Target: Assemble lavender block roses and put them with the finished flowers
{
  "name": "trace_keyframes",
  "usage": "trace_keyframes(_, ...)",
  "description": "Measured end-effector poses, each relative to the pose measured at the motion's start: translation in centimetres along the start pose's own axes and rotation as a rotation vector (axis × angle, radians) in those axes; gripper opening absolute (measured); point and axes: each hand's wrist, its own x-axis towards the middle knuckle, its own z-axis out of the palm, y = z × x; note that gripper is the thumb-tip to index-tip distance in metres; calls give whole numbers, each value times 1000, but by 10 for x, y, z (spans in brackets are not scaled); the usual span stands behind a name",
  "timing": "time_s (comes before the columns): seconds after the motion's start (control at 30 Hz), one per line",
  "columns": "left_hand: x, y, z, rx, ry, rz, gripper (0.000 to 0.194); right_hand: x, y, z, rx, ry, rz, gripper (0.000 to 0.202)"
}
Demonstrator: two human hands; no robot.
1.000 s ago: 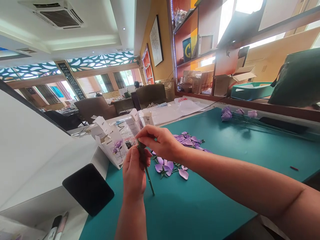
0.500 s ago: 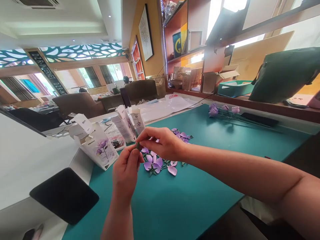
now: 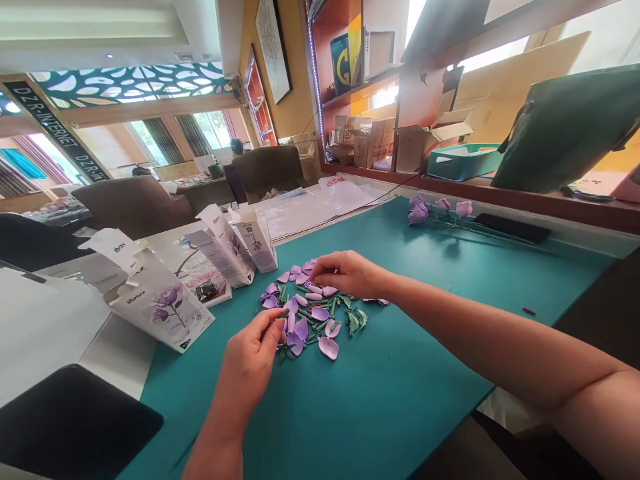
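Note:
Between thumb and forefinger my left hand [image 3: 253,353] pinches a small green stem piece [image 3: 285,313], at the near left edge of a pile of toy flower parts. My right hand [image 3: 350,275] reaches over the far side of the pile, fingers bent and tips drawn together at a small purple openwork piece [image 3: 309,285]. Whether that piece is gripped is hidden by the fingers. Around them lie purple petals [image 3: 320,313], a pale pink petal [image 3: 329,348], green leaves [image 3: 354,321] and several short green stems.
Opened white boxes with flower pictures, one large [image 3: 173,313] and two smaller, stand along the left. A black pad [image 3: 85,420] lies at the near left. Purple flowers on stems [image 3: 419,210] lie at the back right beside a dark flat object [image 3: 513,227]. A small red piece [image 3: 529,311] sits farther right.
My hands have come apart. My right hand has left the green piece and moved to the pile; my left hand still holds it. The view has shifted, exposing more of the pile.

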Motion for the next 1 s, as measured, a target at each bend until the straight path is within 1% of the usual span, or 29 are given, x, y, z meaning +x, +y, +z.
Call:
trace_keyframes(0.13,5,-11,7,58,-53,-50,29,-6,24,2,-29,-10,16,15)
trace_keyframes(0.23,7,-15,12,127,-100,-84,30,-12,45,-1,-41,80,54,14)
trace_keyframes(0.37,10,-15,20,222,-175,-83,28,-17,68,-18,-122,221,135,15)
trace_keyframes(0.43,10,-14,24,256,-217,-82,27,-18,73,-27,-205,244,167,16)
trace_keyframes(0.5,9,-15,28,279,-261,-63,28,-17,74,-33,-275,236,178,17)
trace_keyframes(0.6,6,-16,34,296,-328,-2,26,-16,74,-31,-341,167,164,19)
trace_keyframes(0.7,2,-15,38,310,-507,2,22,-16,76,-22,-393,78,140,21)
trace_keyframes(0.77,1,-13,41,324,-601,-11,23,-17,77,-15,-431,5,110,23)
trace_keyframes(0.9,1,-12,46,378,-699,-59,33,-18,76,1,-494,-153,30,29)
trace_keyframes(1.0,1,-12,46,411,-737,-98,41,-18,75,10,-553,-267,-39,33)
